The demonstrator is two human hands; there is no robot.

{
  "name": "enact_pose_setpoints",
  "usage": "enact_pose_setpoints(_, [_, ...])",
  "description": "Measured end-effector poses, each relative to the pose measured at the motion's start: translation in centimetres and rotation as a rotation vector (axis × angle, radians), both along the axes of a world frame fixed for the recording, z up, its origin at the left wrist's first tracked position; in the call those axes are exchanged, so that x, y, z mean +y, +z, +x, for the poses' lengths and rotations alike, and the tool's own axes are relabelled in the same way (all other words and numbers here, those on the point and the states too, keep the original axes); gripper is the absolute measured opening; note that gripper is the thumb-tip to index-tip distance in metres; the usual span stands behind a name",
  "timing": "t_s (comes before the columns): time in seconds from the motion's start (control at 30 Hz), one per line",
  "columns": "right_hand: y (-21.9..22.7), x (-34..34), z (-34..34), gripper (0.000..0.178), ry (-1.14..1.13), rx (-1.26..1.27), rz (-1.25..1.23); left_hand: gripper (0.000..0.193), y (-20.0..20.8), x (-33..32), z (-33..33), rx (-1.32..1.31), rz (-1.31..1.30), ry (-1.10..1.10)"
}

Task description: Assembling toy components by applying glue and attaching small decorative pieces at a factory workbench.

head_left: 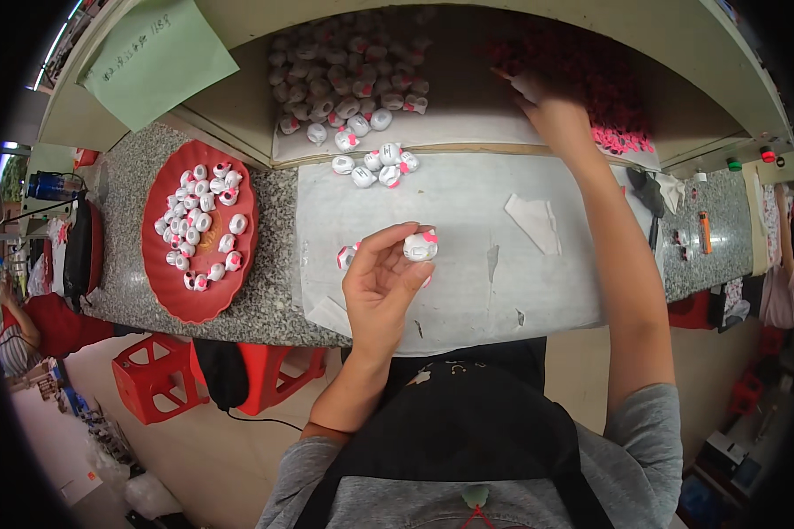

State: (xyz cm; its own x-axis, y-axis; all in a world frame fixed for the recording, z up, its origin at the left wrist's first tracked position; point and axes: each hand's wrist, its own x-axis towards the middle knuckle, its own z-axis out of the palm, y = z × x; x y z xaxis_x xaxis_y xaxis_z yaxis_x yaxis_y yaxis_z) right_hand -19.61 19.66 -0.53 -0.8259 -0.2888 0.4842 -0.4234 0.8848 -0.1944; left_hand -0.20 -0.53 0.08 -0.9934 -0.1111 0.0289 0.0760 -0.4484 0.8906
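Observation:
My left hand is closed above the pale work sheet, pinching a small white rounded piece with a pink part between thumb and fingertips. Just left of that hand, another white-and-pink piece lies partly covered by it. My right hand reaches into the shelf recess beside a heap of tiny bright pink pieces. Its thumb and a finger look apart; the other fingers are in shade, and I see nothing clearly held. Many similar white pieces are piled in the recess's left part, and several spill onto the sheet's back edge.
A red scalloped tray with more white-and-pink pieces stands on the speckled counter at left. Paper scraps lie on the sheet. An orange pen-like item is at right. Red stools stand below; a person is at far left.

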Motion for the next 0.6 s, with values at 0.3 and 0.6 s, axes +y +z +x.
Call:
enact_pose_setpoints(0.3, [0.7,-0.4,0.2,0.022,0.217,0.101,-0.053,0.034,-0.5,-0.9,-0.3,0.007,-0.037,0.071])
enact_pose_setpoints(0.6, [3.5,-3.8,13.9,0.009,0.209,-0.869,-1.116,0.034,0.1,1.2,-0.7,-0.006,0.144,-0.148])
